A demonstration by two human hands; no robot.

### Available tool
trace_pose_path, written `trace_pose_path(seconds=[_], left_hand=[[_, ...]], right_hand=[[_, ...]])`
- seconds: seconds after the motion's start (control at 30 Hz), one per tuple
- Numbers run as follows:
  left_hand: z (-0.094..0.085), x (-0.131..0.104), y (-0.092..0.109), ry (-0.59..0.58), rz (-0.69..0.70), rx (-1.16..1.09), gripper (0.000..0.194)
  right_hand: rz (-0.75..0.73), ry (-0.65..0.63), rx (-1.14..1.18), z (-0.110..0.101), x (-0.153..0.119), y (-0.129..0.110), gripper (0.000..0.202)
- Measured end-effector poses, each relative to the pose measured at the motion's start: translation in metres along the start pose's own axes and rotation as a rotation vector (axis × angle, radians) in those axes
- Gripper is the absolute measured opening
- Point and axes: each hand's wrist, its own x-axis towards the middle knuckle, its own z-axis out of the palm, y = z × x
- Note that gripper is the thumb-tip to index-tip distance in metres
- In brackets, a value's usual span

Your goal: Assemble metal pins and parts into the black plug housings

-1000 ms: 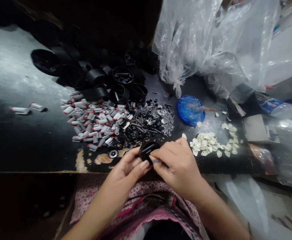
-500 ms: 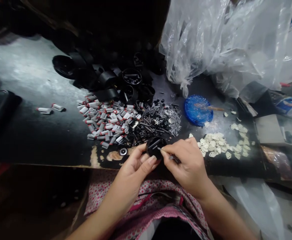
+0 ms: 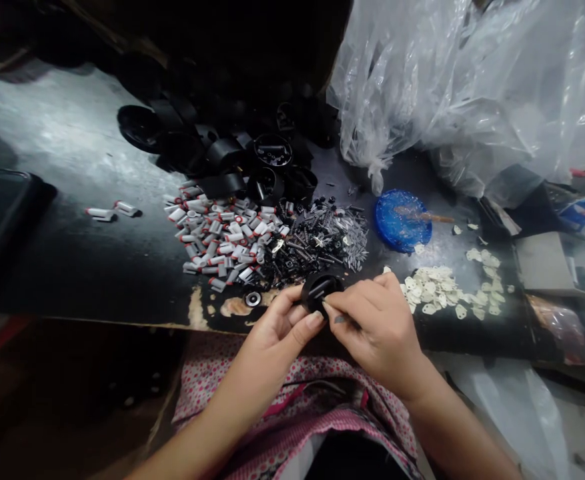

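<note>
My left hand [image 3: 285, 327] grips a round black plastic housing [image 3: 317, 291] by its side, fingers behind and thumb in front, with its open face tilted up. A raised bar crosses the inside of the housing. My right hand [image 3: 372, 320] is closed, with thumb and forefinger pinched at the housing's right rim. A small grey plastic piece [image 3: 339, 319] shows between its curled fingers. Whatever sits at the pinching fingertips is too small to make out. Just beyond the hands lie dark springs [image 3: 302, 247] and a heap of slim grey plastic pieces [image 3: 349, 233].
Grey cylinders with red ends [image 3: 222, 233] are heaped at left of centre. Black housings [image 3: 227, 155] stand behind them. A blue lid [image 3: 397, 230] holds clear grease and a stick. Cream-coloured flat tabs [image 3: 432, 288] lie on the right. Clear plastic bags [image 3: 397, 87] hang at the back.
My right fingertips have shifted slightly down along the housing's rim, and the housing is tilted a little differently. The whole view has shifted slightly, moving the bench things rightward.
</note>
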Motion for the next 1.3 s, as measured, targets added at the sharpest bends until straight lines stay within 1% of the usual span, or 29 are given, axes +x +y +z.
trace_pose_path(seconds=[0.07, 0.13, 0.27, 0.4, 0.5, 0.63, 0.73, 0.8, 0.87, 0.93, 0.97, 1.03, 1.1, 1.17, 1.2, 1.23, 1.3], left_hand=[[0.0, 0.0, 0.0, -0.017, -0.011, -0.003, 0.023], [-0.001, 0.001, 0.0, -0.029, -0.018, -0.006, 0.022], [-0.001, 0.001, 0.0, -0.04, -0.008, -0.004, 0.02], [-0.002, -0.001, 0.0, -0.022, 0.012, 0.05, 0.021], [-0.002, -0.002, 0.002, -0.002, 0.024, 0.162, 0.022], [-0.003, -0.002, 0.005, -0.038, 0.008, 0.29, 0.023], [-0.006, 0.001, 0.006, -0.041, -0.029, 0.263, 0.026], [-0.01, 0.004, 0.003, -0.015, -0.056, 0.216, 0.031], [-0.014, 0.006, -0.001, 0.029, -0.081, 0.182, 0.036], [-0.015, 0.006, -0.004, 0.066, -0.085, 0.157, 0.041], [-0.015, 0.006, -0.004, 0.078, -0.078, 0.141, 0.043], [-0.011, 0.004, -0.004, 0.091, -0.059, 0.102, 0.044], [-0.006, 0.003, -0.003, 0.118, -0.049, 0.06, 0.043], [0.0, 0.002, -0.001, 0.157, -0.043, 0.022, 0.043], [0.003, 0.002, 0.001, 0.181, -0.035, 0.0, 0.042], [0.006, 0.002, 0.002, 0.199, -0.028, -0.029, 0.04], [0.01, 0.002, 0.004, 0.194, -0.043, -0.109, 0.033]], right_hand=[[-0.012, 0.076, 0.043, 0.002, -0.003, 0.001, 0.008], [-0.008, 0.121, 0.068, 0.005, -0.004, 0.002, 0.006], [0.019, 0.129, 0.062, 0.009, -0.004, 0.003, 0.007], [0.02, 0.076, 0.031, 0.006, -0.003, 0.001, 0.009], [0.034, 0.033, 0.007, 0.004, -0.003, 0.001, 0.012], [0.071, -0.004, -0.008, 0.004, -0.003, -0.002, 0.015], [0.113, -0.049, 0.036, 0.0, -0.004, -0.003, 0.014], [0.159, -0.075, 0.064, -0.008, -0.007, 0.002, 0.013], [0.264, -0.06, -0.011, -0.018, -0.01, 0.012, 0.013], [0.413, -0.058, -0.211, -0.028, -0.013, 0.028, 0.012], [0.474, -0.089, -0.325, -0.031, -0.014, 0.036, 0.012], [0.53, -0.178, -0.49, -0.032, -0.015, 0.051, 0.015], [0.522, -0.228, -0.554, -0.029, -0.015, 0.059, 0.017], [0.488, -0.211, -0.515, -0.023, -0.014, 0.057, 0.016], [0.465, -0.194, -0.448, -0.02, -0.013, 0.052, 0.015], [0.437, -0.176, -0.349, -0.018, -0.012, 0.046, 0.014], [0.368, -0.155, -0.094, -0.013, -0.009, 0.031, 0.01]])
